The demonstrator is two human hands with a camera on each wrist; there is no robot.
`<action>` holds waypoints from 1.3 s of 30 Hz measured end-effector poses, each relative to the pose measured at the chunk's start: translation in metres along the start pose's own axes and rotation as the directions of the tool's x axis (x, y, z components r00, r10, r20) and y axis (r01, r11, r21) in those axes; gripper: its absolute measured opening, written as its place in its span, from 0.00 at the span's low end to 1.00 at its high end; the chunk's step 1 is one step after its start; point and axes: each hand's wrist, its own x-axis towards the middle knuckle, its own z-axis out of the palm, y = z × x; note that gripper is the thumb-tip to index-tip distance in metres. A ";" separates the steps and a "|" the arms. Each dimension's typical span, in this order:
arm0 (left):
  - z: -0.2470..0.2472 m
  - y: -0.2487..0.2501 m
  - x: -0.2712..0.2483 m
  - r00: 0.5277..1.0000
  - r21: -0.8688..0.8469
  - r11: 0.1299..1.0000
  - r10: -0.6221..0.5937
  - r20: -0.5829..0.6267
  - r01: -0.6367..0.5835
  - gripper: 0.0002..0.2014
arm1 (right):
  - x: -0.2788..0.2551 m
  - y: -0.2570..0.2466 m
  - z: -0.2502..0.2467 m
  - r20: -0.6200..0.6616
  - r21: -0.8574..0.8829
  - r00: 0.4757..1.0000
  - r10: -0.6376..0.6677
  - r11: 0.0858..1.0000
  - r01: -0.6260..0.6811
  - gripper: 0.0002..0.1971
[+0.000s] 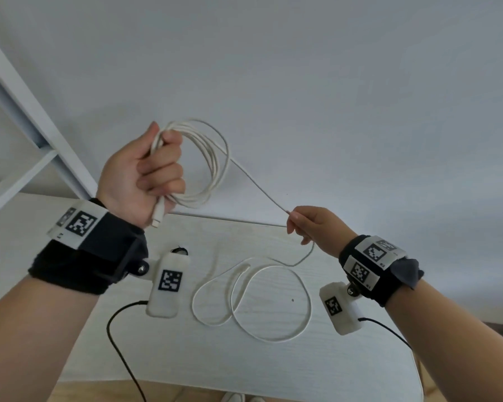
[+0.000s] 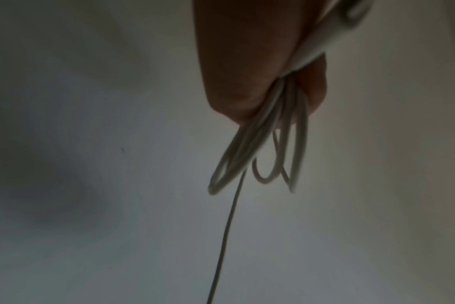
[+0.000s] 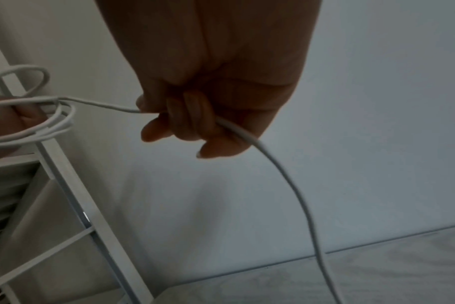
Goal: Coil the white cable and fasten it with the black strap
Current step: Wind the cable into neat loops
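My two bare forearms, each strapped with a camera rig.

On my left wrist (image 1: 79,256) I wear a wide black fabric band carrying a white plate printed with black square marker codes; a white camera housing (image 1: 169,282) with its own code hangs from it on a screwed pivot, and a thin black cable (image 1: 119,343) trails from its lower end. My right wrist (image 1: 372,268) wears the same kit (white plate, two codes, grey fabric flap), with a white housing (image 1: 340,309) and black lead (image 1: 389,332).
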 end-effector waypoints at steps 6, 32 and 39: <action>-0.003 0.030 -0.011 0.993 -0.040 0.996 0.074 -0.089 -0.077 0.23 | -0.008 0.013 -0.007 -0.035 -0.050 0.998 0.046 0.998 -0.048 0.09; 0.003 -0.051 0.015 0.735 0.803 0.590 0.508 -0.449 0.083 0.13 | -0.036 -0.083 0.024 0.262 -0.423 0.915 -0.308 0.815 0.395 0.04; 0.010 -0.074 0.013 0.809 0.827 0.472 0.329 -0.487 0.305 0.15 | -0.031 -0.098 0.022 0.164 -0.361 0.887 -0.431 0.811 0.461 0.03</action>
